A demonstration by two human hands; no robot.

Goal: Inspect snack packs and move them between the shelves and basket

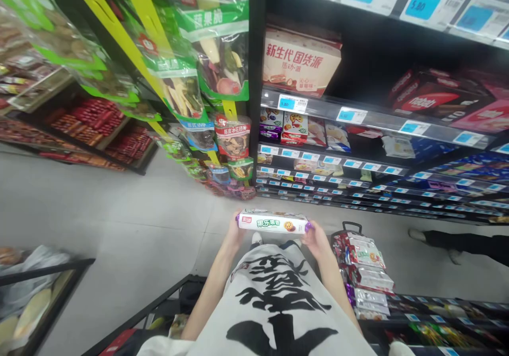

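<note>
A long white biscuit packet (274, 223) with purple ends and green lettering lies level in front of my body. My left hand (237, 229) grips its left end. At the other end, my right hand (315, 239) is closed round the purple edge. The fingers behind the packet are partly hidden. To the right of my right arm stands a basket or cart with a black handle, piled with biscuit packets (365, 254) of similar kind in white, red and purple.
Ahead are black shelves with price tags (293, 103), holding a carton (300, 62) and small snack packs (295, 125). Hanging dried-fruit bags (220, 54) line the shelf end. A person's leg (465, 242) shows at right. Grey floor (159, 207) stretches left, and a rack (51, 292) stands lower left.
</note>
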